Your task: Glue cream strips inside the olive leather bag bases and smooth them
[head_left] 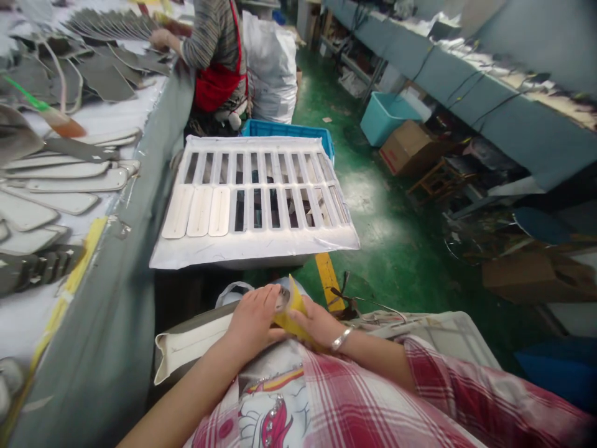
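Observation:
My left hand and my right hand meet in my lap, both closed on a yellow piece that looks like tape or a thin strip. The left fingers curl over its top edge; the right fingers pinch it from the side, with a silver bracelet on that wrist. Just ahead lies a white slotted sheet with insole-shaped cut-outs, three white insoles still sitting in its lower left slots. A white panel rests across my knees under the hands.
A long worktable on the left carries grey and white insoles and a brush. Another person in a red apron works at its far end. A blue crate, teal bin, cardboard boxes and a green floor lie ahead and right.

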`<state>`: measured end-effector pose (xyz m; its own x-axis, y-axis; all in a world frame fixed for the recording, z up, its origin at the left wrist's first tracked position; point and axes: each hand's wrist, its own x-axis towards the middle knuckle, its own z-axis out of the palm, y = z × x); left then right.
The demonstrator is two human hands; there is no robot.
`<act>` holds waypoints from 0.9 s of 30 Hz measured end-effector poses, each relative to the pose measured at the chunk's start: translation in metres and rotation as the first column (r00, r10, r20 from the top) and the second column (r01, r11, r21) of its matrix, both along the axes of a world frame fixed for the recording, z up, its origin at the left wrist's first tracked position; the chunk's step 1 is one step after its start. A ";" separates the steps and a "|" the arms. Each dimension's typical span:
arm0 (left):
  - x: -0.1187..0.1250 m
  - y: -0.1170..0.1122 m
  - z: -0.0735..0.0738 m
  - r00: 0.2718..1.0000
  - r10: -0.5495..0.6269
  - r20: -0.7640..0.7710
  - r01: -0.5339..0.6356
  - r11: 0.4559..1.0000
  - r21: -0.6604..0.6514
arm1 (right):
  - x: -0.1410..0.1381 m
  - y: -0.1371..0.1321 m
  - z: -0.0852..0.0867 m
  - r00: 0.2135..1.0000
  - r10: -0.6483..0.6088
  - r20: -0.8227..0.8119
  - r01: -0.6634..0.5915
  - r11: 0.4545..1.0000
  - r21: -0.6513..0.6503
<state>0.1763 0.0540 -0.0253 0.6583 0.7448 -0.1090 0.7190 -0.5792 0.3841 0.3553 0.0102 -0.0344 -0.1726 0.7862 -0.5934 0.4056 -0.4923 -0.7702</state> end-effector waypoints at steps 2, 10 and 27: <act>0.000 -0.004 0.001 1.000 0.000 -0.017 0.000 1.000 0.009 | -0.006 -0.001 0.008 0.999 -0.036 -0.030 0.032 0.993 -0.115; -0.008 -0.015 0.011 0.999 0.025 -0.026 -0.025 0.999 0.027 | 0.026 -0.030 0.043 0.986 -0.166 -0.029 0.169 0.970 0.176; -0.009 -0.013 0.006 0.999 0.042 0.013 -0.042 0.999 0.001 | 0.030 -0.042 0.081 0.192 0.304 0.933 -0.909 0.413 0.053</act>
